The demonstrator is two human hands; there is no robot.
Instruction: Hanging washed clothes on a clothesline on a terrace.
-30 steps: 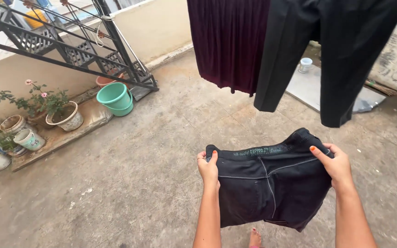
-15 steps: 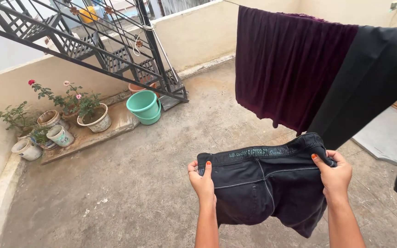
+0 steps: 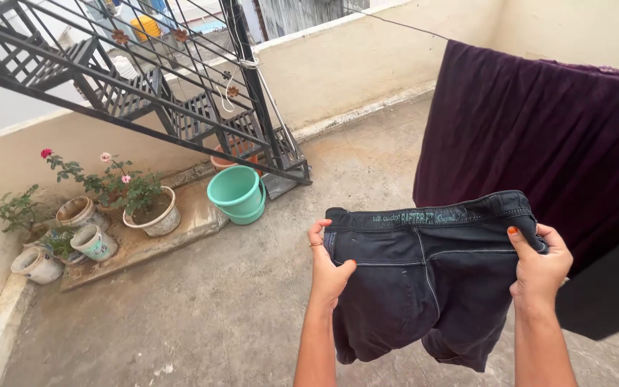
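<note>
Both hands had lifted the dark shorts (image 3: 424,279) higher and closer to the hanging purple cloth (image 3: 539,143) than a moment earlier.

Her left hand (image 3: 329,269) pinched the waistband's left end, thumb in front and fingers behind; the right hand (image 3: 539,269) clenched the right end the same way, so the shorts hung spread between them, legs drooping below the wrists. The purple cloth hung from a line just beyond the right hand, with a black garment (image 3: 610,294) beside that wrist. Well beyond the left hand sat a green bucket (image 3: 236,193), flower pots (image 3: 94,222) and a black metal staircase (image 3: 145,86).
</note>
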